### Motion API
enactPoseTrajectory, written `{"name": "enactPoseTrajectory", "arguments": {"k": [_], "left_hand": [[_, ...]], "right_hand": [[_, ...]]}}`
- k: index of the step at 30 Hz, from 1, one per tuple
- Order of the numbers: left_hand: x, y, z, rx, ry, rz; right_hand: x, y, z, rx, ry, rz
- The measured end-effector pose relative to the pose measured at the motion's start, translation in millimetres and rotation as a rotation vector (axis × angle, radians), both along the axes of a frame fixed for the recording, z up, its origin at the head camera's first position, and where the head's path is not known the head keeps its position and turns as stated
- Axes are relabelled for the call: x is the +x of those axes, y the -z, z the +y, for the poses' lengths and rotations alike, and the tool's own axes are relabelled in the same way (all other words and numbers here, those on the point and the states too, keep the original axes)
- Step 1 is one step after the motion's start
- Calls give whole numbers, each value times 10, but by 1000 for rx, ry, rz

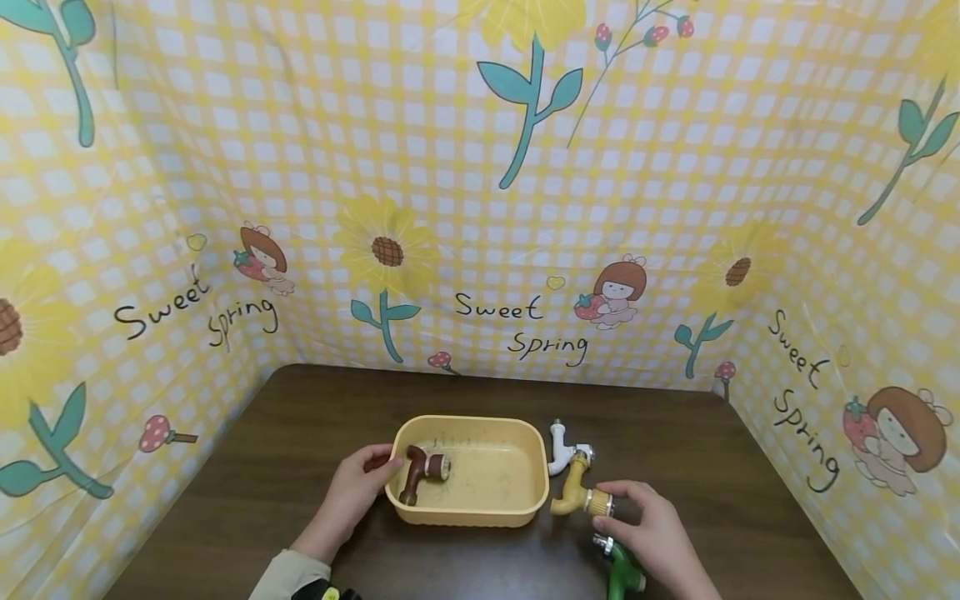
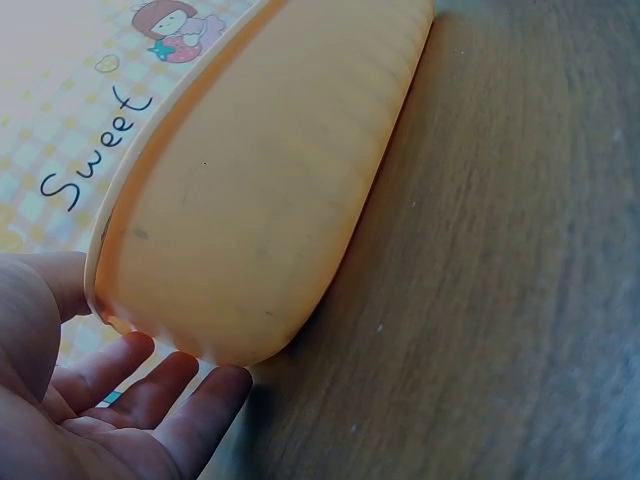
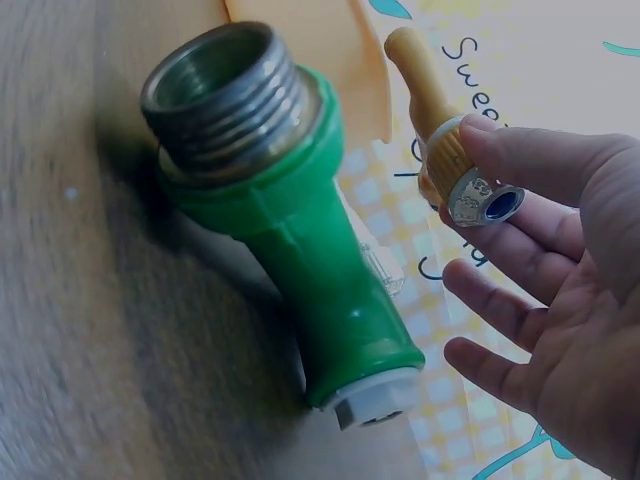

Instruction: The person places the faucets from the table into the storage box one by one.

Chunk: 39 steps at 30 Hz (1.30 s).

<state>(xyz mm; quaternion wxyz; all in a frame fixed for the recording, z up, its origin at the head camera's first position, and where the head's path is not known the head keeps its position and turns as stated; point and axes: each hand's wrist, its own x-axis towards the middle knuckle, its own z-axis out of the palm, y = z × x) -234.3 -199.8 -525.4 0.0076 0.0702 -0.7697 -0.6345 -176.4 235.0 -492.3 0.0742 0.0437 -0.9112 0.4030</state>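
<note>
My left hand (image 1: 351,497) holds the left end of a yellow plastic tub (image 1: 480,517), with the thumb over the rim and the fingers under its outer wall (image 2: 240,190). Inside the tub, at its left end, lies a brown tap (image 1: 412,477). Beyond the tub's right end, my right hand (image 1: 651,527) pinches a yellow tap (image 1: 574,488) between thumb and fingers at its ribbed collar (image 3: 452,158). A white tap (image 1: 560,457) lies just behind the yellow one. Closer to me is a green tap (image 1: 619,573), its threaded metal end (image 3: 222,100) large in the right wrist view.
All of this stands on a dark wooden table (image 1: 315,408). A yellow checked cloth (image 1: 465,217) with flowers and lettering rises along the table's back and both sides.
</note>
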Motion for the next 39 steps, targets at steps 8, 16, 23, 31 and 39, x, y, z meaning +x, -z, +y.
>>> {"name": "enactPoseTrajectory", "arguments": {"k": [8, 16, 23, 31, 39], "left_hand": [[15, -49, 17, -27, 6, 5], [-7, -48, 9, -50, -8, 1], [15, -37, 11, -55, -4, -3], [4, -20, 19, -62, -5, 6], [11, -35, 22, -61, -7, -3]], "right_hand": [[16, -44, 7, -61, -12, -19], [5, -44, -21, -81, -24, 49], [23, -127, -66, -125, -36, 76], [-16, -188, -106, -183, -45, 86], [-52, -311, -135, -176, -55, 107]]}}
